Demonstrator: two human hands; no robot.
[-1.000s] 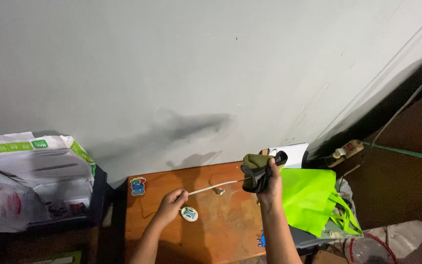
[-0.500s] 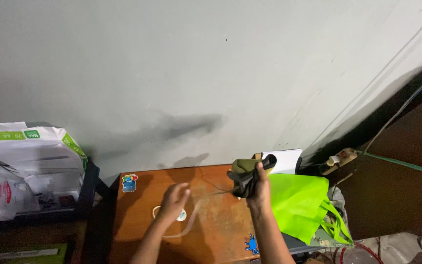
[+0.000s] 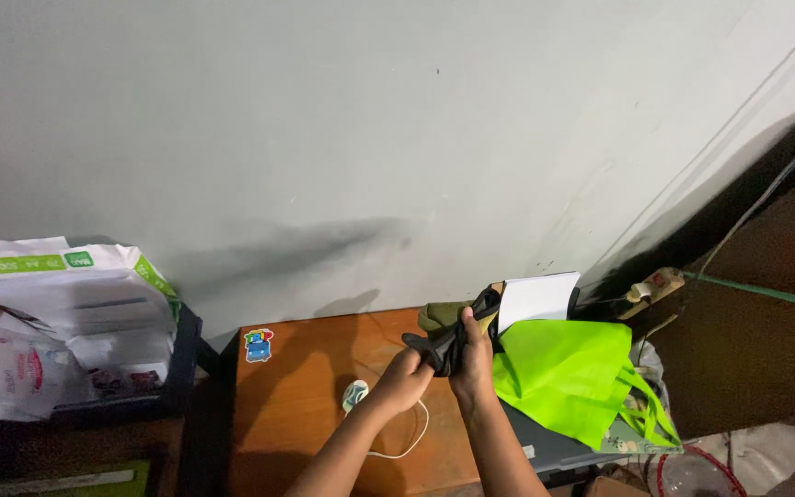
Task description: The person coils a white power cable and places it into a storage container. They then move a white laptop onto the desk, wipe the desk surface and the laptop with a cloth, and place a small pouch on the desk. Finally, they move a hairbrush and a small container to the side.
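While bunched over the brown wooden table (image 3: 305,414), both hands clamped shut on dark olive-and-black cloth bundle (image 3: 453,329): left hand (image 3: 404,377), right hand (image 3: 473,368); thin white cord (image 3: 411,437) dangling below.

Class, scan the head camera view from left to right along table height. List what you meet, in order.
White paper packages → cartoon sticker on the wooden table → left hand → right hand gripping a dark pouch → lime green bag → power strip.
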